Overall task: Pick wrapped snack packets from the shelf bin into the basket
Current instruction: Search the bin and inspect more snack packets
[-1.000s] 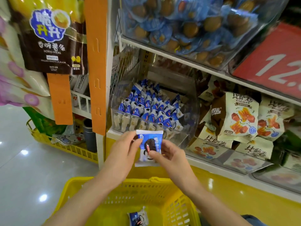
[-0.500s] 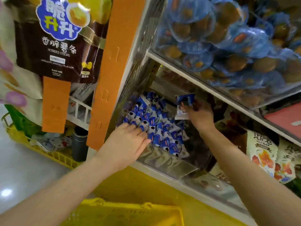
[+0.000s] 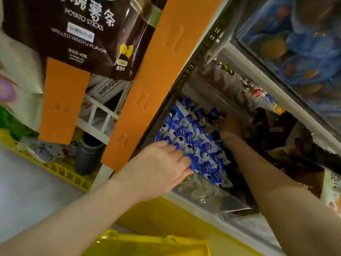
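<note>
Pinch one of the snack packets [image 3: 195,145] by an edge, lift clear of shelf bin [image 3: 206,198] lip, drop into basket [image 3: 153,243] at bottom centre. State: left hand [image 3: 156,169] flat, fingers straight, resting on front of pile mid-frame, gripping nothing; right hand [image 3: 230,125] deeper, right of centre, at pile's rear, in shadow, cannot tell grip. Packets all in bin, above basket.

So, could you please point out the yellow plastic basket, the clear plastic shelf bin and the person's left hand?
yellow plastic basket [image 3: 147,241]: head view, on its rim.
clear plastic shelf bin [image 3: 203,197]: head view, on its transparent front wall.
left hand [image 3: 156,169]: head view, on the back of the hand.
</note>
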{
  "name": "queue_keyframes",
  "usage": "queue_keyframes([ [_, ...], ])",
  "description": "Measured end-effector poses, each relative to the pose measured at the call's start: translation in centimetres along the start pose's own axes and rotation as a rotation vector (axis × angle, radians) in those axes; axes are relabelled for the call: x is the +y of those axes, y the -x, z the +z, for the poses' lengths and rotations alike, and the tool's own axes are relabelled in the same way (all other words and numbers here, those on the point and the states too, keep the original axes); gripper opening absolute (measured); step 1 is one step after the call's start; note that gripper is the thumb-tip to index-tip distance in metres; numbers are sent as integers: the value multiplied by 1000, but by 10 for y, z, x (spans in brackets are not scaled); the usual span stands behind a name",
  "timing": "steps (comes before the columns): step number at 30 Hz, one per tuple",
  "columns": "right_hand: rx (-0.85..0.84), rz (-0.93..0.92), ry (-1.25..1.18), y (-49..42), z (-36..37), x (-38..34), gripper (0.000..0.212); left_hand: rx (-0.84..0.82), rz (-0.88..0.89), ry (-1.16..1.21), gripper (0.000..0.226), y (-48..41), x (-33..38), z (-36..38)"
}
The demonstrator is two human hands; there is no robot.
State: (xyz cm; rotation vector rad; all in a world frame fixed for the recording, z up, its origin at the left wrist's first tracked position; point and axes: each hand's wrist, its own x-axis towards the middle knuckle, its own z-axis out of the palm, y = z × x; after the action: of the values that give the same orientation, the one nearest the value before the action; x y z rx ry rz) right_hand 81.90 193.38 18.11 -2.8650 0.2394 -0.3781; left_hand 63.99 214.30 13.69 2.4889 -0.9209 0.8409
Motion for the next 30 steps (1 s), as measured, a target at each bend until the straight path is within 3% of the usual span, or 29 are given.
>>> queue_keyframes([
  [4, 32, -97, 22, 3, -3, 2, 30, -21, 10, 0, 37, 0, 0, -2],
  [8, -152, -83, -119, 3, -1, -1, 33, -15, 12, 28, 38, 0, 0, -2],
  [11, -164, 15, -313, 5, 4, -4, 34, -21, 19, 27, 39, 0, 0, -2],
  [17, -274, -9, -302, 7, -2, 1, 31, -10, 28, 45, 39, -1, -1, -1],
  [20, -325, -57, -268, 3, -13, 3, 32, 3, 35, 50, 40, 0, -1, -1],
  [24, -140, -67, -97, -6, -33, 6, 30, 20, 51, 55, 41, 0, -3, 0],
  [27, -174, -69, 125, -9, -42, 14, 30, 44, 58, 61, 41, 0, -4, 2],
  [30, -187, -80, 195, 1, -37, 14, 32, 80, 76, 52, 42, 0, -5, 6],
])
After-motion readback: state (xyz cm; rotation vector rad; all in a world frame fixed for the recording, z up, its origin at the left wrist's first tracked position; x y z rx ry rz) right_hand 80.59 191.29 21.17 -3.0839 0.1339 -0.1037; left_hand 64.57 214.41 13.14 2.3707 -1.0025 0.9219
